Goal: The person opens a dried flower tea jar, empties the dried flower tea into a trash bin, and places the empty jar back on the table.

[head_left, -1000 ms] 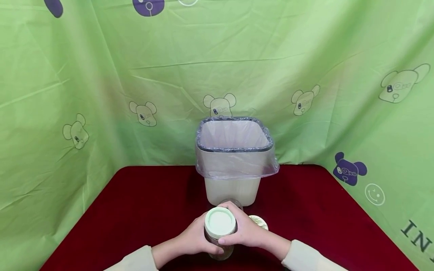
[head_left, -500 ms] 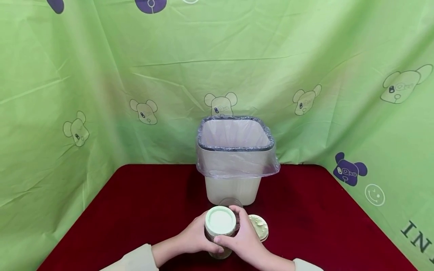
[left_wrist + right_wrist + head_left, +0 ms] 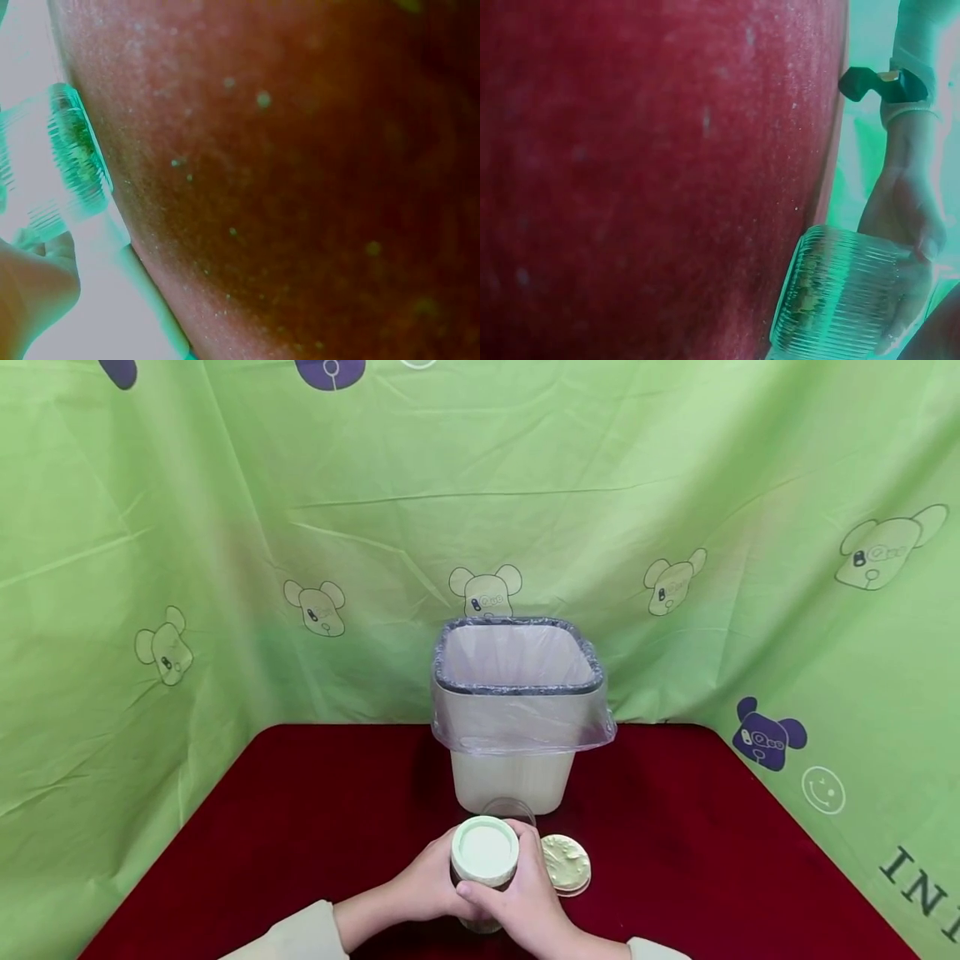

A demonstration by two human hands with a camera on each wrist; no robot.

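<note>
In the head view, a ribbed clear jar [image 3: 840, 292] with a pale green lid [image 3: 484, 852] stands upright between both hands. The right wrist view shows brownish-green bits at its bottom. My left hand [image 3: 431, 885] grips the jar's left side. My right hand [image 3: 528, 897] curls round the right side at the lid, its thumb across the near side just under the rim. Just right of that hand lies a pale yellowish-green disc [image 3: 566, 862] with a lumpy top. Behind the hands shows the rim of a clear round container [image 3: 512, 811], mostly hidden by my fingers.
A whitish bin [image 3: 513, 781] with a clear plastic liner [image 3: 525, 727] over its dark rim stands at the back middle of the red tablecloth [image 3: 337, 810]. Green printed curtains [image 3: 360, 527] enclose the table at the back and sides.
My right hand has turned on the jar: its thumb moved left along the lid, and its forearm swung nearer and leftward. The pale disc is now uncovered. My left hand stays nearly still.
</note>
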